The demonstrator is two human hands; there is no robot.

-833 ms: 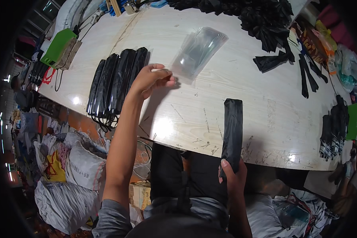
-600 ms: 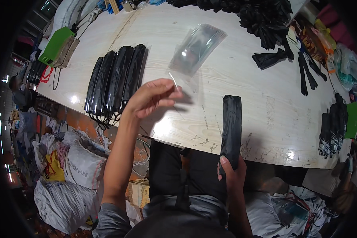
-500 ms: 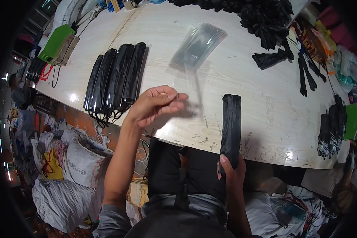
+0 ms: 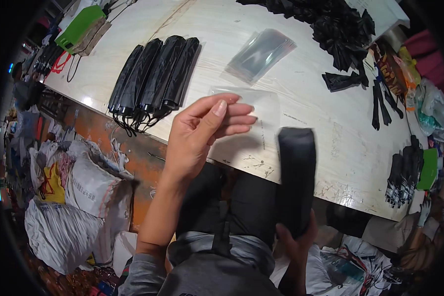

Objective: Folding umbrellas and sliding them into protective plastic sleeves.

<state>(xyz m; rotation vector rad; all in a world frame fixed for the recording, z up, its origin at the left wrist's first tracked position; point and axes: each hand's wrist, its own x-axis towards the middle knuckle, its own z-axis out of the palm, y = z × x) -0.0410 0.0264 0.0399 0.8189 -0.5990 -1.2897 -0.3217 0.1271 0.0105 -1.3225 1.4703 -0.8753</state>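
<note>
My left hand [image 4: 195, 133] is closed in a pinch above the table's near edge, thumb against fingers. A thin clear plastic sleeve [image 4: 267, 101] hangs from it, spread out over the table and hard to see against the pale top. My right hand [image 4: 299, 239] grips the lower end of a folded black umbrella [image 4: 297, 167], held nearly upright over the table edge and my lap. The umbrella's lower end is dark, and the fingers behind it are partly hidden. Beyond the left hand lies a loose stack of clear plastic sleeves [image 4: 262, 54].
Several folded black umbrellas [image 4: 150, 79] with wrist loops lie side by side at the left. Black fabric pieces [image 4: 340, 39] are heaped at the far right. More black umbrellas [image 4: 403, 172] lie near a green block [image 4: 427, 169]. White sacks [image 4: 89, 190] fill the floor at left.
The clear sleeve, a blurred streak before, is now spread out beside my left hand, which has shifted right. The umbrella in my right hand has come lower and looks closer. The view has shifted slightly.
</note>
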